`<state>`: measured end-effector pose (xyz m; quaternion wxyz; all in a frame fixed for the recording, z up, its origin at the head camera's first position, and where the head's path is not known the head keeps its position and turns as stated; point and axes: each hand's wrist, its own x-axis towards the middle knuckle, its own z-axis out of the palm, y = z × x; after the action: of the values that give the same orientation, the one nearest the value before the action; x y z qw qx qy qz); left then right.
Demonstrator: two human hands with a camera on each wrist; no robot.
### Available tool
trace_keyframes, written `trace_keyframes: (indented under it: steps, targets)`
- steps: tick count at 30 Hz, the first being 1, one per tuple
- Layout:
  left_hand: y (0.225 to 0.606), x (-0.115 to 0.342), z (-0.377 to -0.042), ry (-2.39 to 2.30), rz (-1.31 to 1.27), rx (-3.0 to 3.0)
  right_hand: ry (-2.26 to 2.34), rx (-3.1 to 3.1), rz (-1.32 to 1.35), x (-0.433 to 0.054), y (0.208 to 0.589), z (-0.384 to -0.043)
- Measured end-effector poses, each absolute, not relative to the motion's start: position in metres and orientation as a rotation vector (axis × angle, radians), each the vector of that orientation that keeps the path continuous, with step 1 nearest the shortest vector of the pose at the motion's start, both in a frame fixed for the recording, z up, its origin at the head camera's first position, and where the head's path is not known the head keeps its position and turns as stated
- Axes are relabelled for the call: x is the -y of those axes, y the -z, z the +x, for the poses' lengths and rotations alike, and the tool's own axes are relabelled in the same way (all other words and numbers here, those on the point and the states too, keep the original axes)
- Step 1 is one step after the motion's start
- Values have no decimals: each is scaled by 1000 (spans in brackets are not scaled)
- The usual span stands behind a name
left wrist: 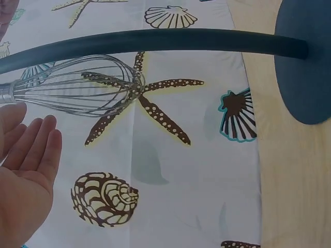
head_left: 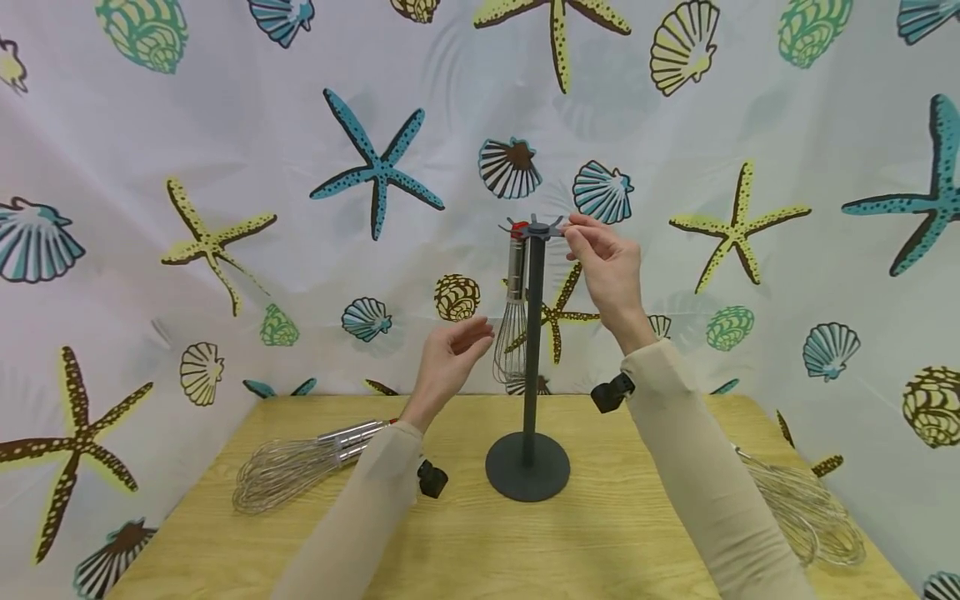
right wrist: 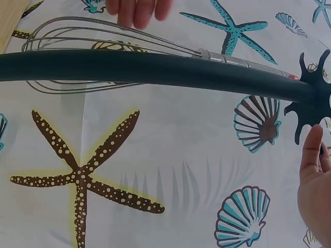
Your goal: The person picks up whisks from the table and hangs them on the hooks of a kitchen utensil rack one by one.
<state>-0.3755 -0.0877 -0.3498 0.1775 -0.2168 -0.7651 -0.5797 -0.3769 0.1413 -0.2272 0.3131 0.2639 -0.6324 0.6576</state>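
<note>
A dark utensil stand (head_left: 533, 358) with a round base and a ring of curved hooks (right wrist: 313, 95) on top stands upright in the middle. One whisk (head_left: 516, 271) hangs by its red-tipped handle from a hook on the left side, its wires (left wrist: 77, 85) pointing down. My right hand (head_left: 609, 262) pinches a hook on the right side of the stand's top between thumb and fingers; the fingertips are partly hidden in the right wrist view. Left of the hanging whisk, my left hand (head_left: 446, 358) is held in the air with relaxed fingers, holding nothing.
Several whisks (head_left: 292, 471) lie on the left of the wooden table (head_left: 465, 533), partly behind my left forearm. More whisks (head_left: 810, 508) lie on the right, beyond my right sleeve. A curtain (head_left: 247, 150) printed with shells and starfish hangs behind and at both sides.
</note>
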Motion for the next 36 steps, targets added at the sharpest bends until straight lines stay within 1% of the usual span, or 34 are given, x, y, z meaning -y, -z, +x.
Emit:
trace_keyframes:
  steps: [6,17,28,33,36]
  targets:
    - [373,104,-372,1661,-579,2165,-1750,1627,719,-143,227,-378]
    - [409,153,-372,1667,-447,2201,-1737,1645,674,-146,227,-380]
    - [436,196,-371,1661,-345,2307,-1759,1642,693,-145,226,-377]
    - [446,211,-368,1635,-272,2386,-1740,1645,715,-143,227,-374]
    - [450,217,-368,1609,-271,2412,-1738,1641,715,-143,228,-373]
